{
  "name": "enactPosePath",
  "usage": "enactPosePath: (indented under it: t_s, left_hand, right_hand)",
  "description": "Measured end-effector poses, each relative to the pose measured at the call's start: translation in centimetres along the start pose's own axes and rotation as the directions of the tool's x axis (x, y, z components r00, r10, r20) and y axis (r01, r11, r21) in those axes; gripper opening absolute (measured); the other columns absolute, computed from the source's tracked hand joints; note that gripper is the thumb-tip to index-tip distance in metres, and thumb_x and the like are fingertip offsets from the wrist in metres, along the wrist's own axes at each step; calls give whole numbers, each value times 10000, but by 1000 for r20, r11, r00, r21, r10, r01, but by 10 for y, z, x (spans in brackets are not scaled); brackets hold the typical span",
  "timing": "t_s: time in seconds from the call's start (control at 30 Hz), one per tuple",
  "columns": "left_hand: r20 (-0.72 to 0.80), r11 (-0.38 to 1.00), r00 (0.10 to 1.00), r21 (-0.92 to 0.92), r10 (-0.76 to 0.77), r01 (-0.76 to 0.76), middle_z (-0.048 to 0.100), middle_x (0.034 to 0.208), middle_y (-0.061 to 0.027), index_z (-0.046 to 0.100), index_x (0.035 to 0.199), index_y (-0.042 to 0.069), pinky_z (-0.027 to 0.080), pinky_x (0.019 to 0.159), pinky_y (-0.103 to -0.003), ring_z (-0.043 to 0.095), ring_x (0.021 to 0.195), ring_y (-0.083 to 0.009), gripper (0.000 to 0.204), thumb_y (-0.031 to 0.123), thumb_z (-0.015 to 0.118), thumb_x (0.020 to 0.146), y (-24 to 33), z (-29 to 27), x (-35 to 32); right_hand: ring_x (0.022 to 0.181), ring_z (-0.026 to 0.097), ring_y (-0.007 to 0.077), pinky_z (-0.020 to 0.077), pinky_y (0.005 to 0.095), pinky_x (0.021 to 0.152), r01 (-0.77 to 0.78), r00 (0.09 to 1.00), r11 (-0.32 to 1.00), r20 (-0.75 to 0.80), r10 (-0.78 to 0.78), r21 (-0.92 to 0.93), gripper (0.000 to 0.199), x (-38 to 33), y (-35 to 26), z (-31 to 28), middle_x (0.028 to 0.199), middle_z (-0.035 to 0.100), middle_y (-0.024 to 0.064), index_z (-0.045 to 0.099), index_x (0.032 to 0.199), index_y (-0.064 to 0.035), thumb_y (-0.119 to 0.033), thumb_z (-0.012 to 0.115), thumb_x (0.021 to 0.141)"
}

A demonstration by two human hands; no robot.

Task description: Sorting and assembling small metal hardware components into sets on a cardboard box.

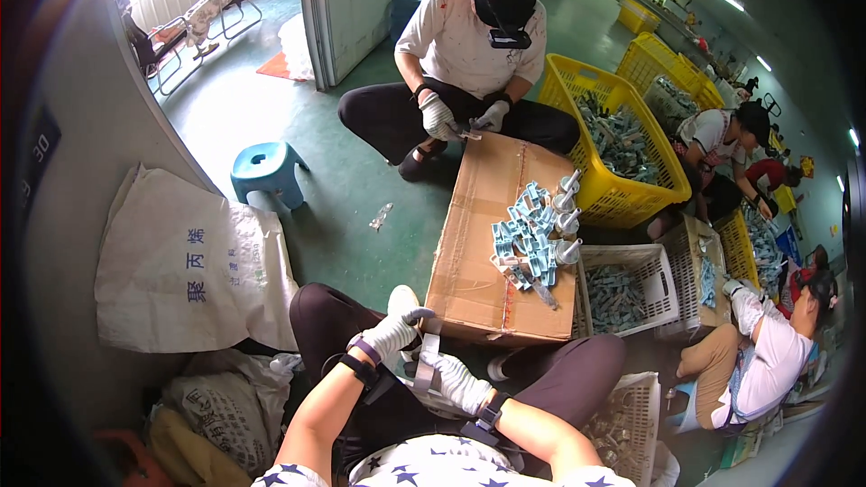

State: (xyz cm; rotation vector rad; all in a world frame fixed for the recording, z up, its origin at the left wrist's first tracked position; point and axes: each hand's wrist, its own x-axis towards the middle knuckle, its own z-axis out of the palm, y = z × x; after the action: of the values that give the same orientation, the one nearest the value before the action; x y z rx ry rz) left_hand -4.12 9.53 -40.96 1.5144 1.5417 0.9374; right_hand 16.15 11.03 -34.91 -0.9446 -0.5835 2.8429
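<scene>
My left hand (390, 335), in a white glove with grey fingertips, is closed at the upper end of a flat grey strip (424, 372) by the near left corner of a cardboard box (469, 252). Gloved the same way, my right hand (458, 382) grips the strip from its right side. The strip's exact kind is unclear, and my fingers partly cover it. On the box lies a heap of light-blue plastic clip-like parts (532, 234), with several white cone-shaped parts (566, 221) along its right side.
Across the box a seated person (474, 36) in gloves handles a small piece. Yellow crates (622, 185) and a white crate (672, 284) of parts stand to the right, where co-workers sit. A blue stool (266, 171) and a white woven sack (189, 261) are on the left.
</scene>
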Motion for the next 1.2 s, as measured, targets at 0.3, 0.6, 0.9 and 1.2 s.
enactPosePath:
  t_s: [0.3, 0.6, 0.9, 1.2]
  left_hand:
    - [80, 914, 978, -350, -191, 207, 621, 978, -57, 522, 1392, 190, 493, 838, -280, 563, 904, -184, 709, -193, 546, 796, 58, -12, -14]
    - [572, -234, 781, -818, -250, 525, 652, 864, -35, 649, 1132, 12, 492, 807, -238, 580, 789, -86, 244, 159, 662, 937, -15, 20, -1]
    - [726, -510, 679, -627, -109, 589, 665, 942, -25, 617, 1127, -2, 489, 865, -250, 596, 868, -113, 200, 117, 596, 968, -16, 10, 8]
    - [574, -150, 712, -810, -404, 568, 652, 959, -74, 589, 1086, 0, 498, 827, -296, 610, 878, -172, 171, 58, 629, 930, -33, 26, 15]
  right_hand:
    - [974, 665, 189, 529, 316, 887, -4, 997, 987, 80, -9, 160, 262, -5, 10, -3, 1063, 685, 87, 620, 1161, -12, -195, 584, 977]
    - [958, 588, 165, 487, 260, 914, -123, 987, 940, 134, 84, 318, 298, 43, 24, -44, 1079, 622, 82, 532, 1185, -23, -208, 595, 960]
    - [1067, 613, 252, 490, 408, 981, -86, 993, 965, 100, 63, 246, 337, 46, 0, -32, 1138, 640, 118, 549, 1212, -44, -290, 574, 984]
    - [971, 639, 178, 524, 321, 855, -9, 999, 999, -48, 7, -38, 368, 27, -9, -19, 1070, 672, 74, 615, 1171, -42, -352, 596, 974]
